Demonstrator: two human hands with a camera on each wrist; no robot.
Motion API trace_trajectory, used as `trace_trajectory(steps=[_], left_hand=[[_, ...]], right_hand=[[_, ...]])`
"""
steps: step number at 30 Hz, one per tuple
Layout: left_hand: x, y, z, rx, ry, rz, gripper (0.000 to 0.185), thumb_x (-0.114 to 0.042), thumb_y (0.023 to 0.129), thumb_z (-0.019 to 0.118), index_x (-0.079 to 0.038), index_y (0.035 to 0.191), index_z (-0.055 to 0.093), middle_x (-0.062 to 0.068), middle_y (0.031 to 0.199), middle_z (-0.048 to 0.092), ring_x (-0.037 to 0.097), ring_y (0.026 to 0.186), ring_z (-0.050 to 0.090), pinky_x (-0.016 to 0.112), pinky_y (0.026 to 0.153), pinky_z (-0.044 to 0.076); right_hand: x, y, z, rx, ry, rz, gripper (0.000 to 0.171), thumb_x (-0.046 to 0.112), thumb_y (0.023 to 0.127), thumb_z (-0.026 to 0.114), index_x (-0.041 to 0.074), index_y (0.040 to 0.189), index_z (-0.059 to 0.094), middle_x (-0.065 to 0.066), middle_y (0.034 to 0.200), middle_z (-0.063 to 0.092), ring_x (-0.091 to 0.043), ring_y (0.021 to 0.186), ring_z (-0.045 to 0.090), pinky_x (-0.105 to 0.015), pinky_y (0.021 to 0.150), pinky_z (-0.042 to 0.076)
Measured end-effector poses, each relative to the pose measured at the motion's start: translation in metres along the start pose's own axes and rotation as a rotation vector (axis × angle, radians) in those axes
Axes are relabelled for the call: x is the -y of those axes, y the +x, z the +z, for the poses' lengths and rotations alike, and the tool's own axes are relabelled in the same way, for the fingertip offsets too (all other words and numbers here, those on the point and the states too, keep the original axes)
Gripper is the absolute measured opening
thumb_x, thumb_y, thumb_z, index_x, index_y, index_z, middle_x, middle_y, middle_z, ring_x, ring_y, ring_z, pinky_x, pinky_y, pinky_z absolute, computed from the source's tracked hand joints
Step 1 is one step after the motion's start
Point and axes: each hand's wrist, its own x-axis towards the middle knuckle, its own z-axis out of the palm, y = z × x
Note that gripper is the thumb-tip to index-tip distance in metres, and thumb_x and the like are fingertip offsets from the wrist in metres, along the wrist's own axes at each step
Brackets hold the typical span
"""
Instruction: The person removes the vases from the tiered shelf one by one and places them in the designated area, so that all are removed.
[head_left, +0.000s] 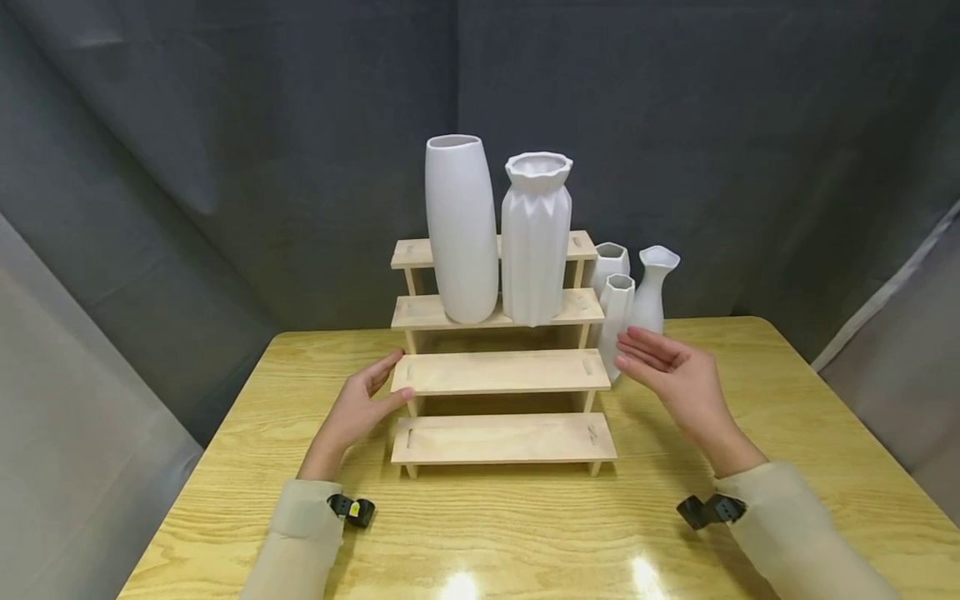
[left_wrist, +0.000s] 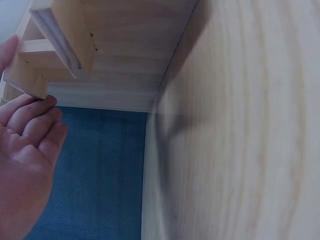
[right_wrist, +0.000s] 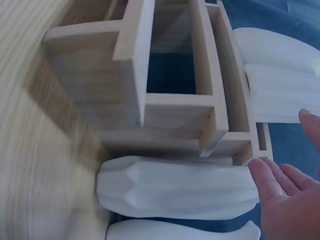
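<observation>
A four-tier wooden step shelf (head_left: 502,372) stands on the table. My left hand (head_left: 365,408) holds the left end of its second step from the bottom, thumb at the front edge and fingers behind. In the left wrist view, the fingers (left_wrist: 37,117) meet the plank's end. My right hand (head_left: 678,379) is held with fingers extended, just right of the shelf, by a slim faceted vase (head_left: 617,317). The right wrist view has this hand (right_wrist: 290,200) overlapping the top of a white vase (right_wrist: 180,187). Nothing is in its grasp.
A tall smooth white vase (head_left: 461,233) and a pleated white vase (head_left: 537,242) stand on the third step up. Behind the slim vase are a flared-neck vase (head_left: 652,292) and a hexagonal-mouthed one (head_left: 611,260). A dark curtain (head_left: 337,167) hangs behind the table (head_left: 480,533).
</observation>
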Motion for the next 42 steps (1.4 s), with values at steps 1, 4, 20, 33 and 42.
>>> trace_trajectory(steps=[1,4,20,33,42], left_hand=[[0.000,0.000,0.000,-0.001,0.000,0.001,0.071,-0.038,0.092,0.071,-0.019,0.153,0.038,0.001,0.157,0.034,0.023,0.145,0.028,0.048,0.116,0.024],[0.001,0.000,-0.001,-0.002,0.000,0.006,0.072,-0.038,0.092,0.071,-0.017,0.153,0.038,0.004,0.158,0.033,0.025,0.145,0.028,0.049,0.116,0.024],[-0.002,0.000,0.001,-0.017,0.004,0.009,0.068,-0.038,0.092,0.072,-0.020,0.151,0.043,0.004,0.156,0.037,0.025,0.143,0.030,0.049,0.116,0.025],[-0.003,-0.002,0.001,-0.009,0.002,0.003,0.071,-0.037,0.092,0.072,-0.016,0.152,0.041,0.005,0.157,0.036,0.025,0.144,0.030,0.050,0.116,0.025],[-0.005,-0.002,0.000,-0.009,0.001,0.000,0.069,-0.037,0.092,0.071,-0.019,0.152,0.041,0.005,0.157,0.035,0.027,0.144,0.029,0.051,0.115,0.025]], right_hand=[[0.002,0.001,0.001,0.003,0.009,-0.001,0.062,0.015,0.087,0.078,-0.007,0.138,0.053,-0.019,0.132,0.060,-0.013,0.112,0.065,-0.019,0.087,0.051],[0.007,0.002,0.006,0.001,0.042,0.002,0.061,0.014,0.086,0.079,-0.007,0.138,0.053,-0.021,0.132,0.059,-0.014,0.112,0.064,-0.020,0.088,0.051],[0.029,0.020,0.035,0.038,0.162,-0.032,0.067,0.007,0.084,0.080,-0.011,0.140,0.047,-0.029,0.139,0.051,-0.021,0.119,0.061,-0.024,0.090,0.051],[0.037,0.034,0.050,0.036,0.175,-0.017,0.066,0.007,0.085,0.079,-0.007,0.142,0.048,-0.027,0.141,0.049,-0.036,0.128,0.051,-0.024,0.091,0.051],[0.037,0.045,0.055,0.030,0.150,-0.022,0.071,0.007,0.084,0.080,-0.007,0.144,0.045,-0.023,0.143,0.050,-0.035,0.130,0.050,-0.022,0.092,0.050]])
